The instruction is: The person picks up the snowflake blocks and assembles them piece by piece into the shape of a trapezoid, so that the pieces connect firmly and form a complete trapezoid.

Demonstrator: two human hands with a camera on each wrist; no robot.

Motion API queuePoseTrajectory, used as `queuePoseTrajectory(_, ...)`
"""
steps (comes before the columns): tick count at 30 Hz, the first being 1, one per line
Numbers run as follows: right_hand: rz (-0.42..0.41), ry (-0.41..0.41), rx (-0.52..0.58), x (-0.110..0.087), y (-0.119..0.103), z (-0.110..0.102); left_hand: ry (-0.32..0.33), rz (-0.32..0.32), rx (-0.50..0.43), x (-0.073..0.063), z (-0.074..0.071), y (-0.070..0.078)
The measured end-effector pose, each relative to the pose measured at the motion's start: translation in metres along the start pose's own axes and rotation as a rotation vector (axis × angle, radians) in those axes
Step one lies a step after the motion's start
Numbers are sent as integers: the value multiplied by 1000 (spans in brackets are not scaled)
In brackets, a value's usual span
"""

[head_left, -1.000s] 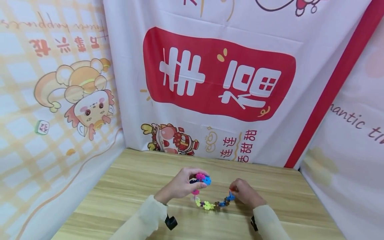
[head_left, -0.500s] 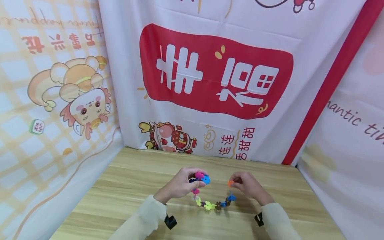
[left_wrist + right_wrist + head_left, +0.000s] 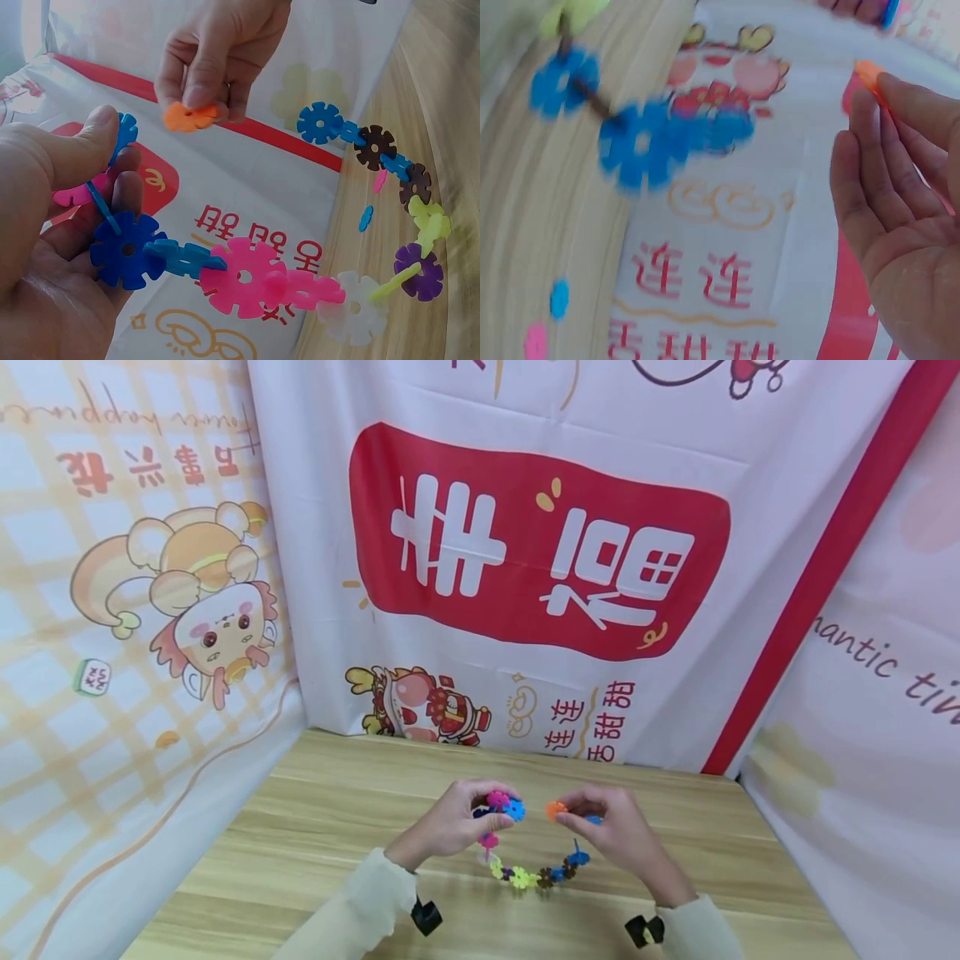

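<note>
My left hand [image 3: 459,820] grips one end of a chain of flower-shaped snowflake discs, pinching a light blue disc [image 3: 125,136] with thumb and fingers. From there the chain [image 3: 521,877] runs through dark blue, pink [image 3: 244,277], white [image 3: 354,309], yellow, purple [image 3: 420,273] and brown discs, curving round to a free end at a blue disc [image 3: 319,123]. My right hand [image 3: 617,827] pinches a single orange snowflake disc [image 3: 189,117] between thumb and fingertips, apart from the chain. It is held up across from the chain's end in my left hand, with a gap between.
On the wooden table [image 3: 322,843] lie a loose pink disc [image 3: 380,180] and a loose blue disc [image 3: 366,218], behind my right hand in the head view. Printed cloth walls [image 3: 540,710] stand at the back and both sides.
My right hand has risen from the chain's blue free end and moved left with the orange disc, towards my left hand. My left hand keeps its grip, almost still.
</note>
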State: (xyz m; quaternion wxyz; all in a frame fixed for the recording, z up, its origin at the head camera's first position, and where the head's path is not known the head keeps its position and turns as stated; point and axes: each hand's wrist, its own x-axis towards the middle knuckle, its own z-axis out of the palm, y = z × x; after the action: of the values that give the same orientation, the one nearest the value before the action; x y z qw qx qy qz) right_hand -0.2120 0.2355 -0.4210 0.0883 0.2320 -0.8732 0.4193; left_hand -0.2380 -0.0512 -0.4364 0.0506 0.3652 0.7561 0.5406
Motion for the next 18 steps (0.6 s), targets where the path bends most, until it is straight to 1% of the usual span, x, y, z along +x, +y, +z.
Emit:
queuePoseTrajectory(3,-38,41,66,-4,-7,11,2,5,-2,0,1,0)
queuePoseTrajectory(10,-167,121,154,-7,-12,32,0,28,-9,2,3,-1)
queuePoseTrajectory(14,-241,193,127,-6,-14,39,18,21,-15,3,5,0)
queuePoseTrajectory(18,-301,290,82,-6,-16,45,62,-26,-33,4,7,2)
